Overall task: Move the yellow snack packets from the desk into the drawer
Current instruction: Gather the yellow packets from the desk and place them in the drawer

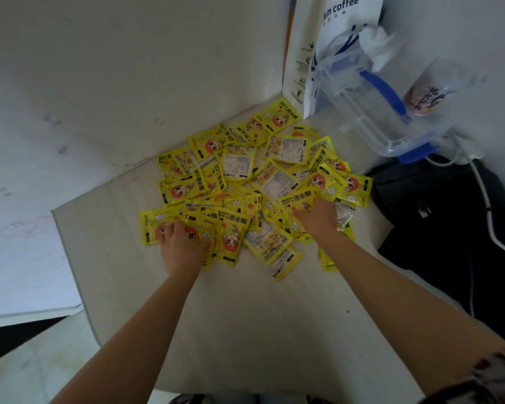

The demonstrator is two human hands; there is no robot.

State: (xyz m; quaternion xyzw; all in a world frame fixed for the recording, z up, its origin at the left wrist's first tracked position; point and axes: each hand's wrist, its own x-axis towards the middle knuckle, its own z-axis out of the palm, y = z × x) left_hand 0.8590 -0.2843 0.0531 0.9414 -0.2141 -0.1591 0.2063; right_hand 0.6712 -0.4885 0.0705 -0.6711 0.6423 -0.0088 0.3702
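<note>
A heap of several yellow snack packets (pixel 245 176) with an orange cartoon face lies spread over the far half of the beige desk (pixel 245 330), reaching into the wall corner. My left hand (pixel 181 246) lies on the near-left edge of the heap, its fingers curled into the packets (pixel 201 225) there. My right hand (pixel 318 220) lies on the near-right part of the heap, fingers curled round a packet (pixel 299 199). No drawer is in view.
A white coffee paper bag (pixel 327 39) stands in the back corner. A clear plastic box with blue handle (pixel 373 112) and a cup (pixel 429 91) sit at the right. A black bag (pixel 449 223) with white cables (pixel 484 199) lies beside the desk's right side. White walls close the back and left.
</note>
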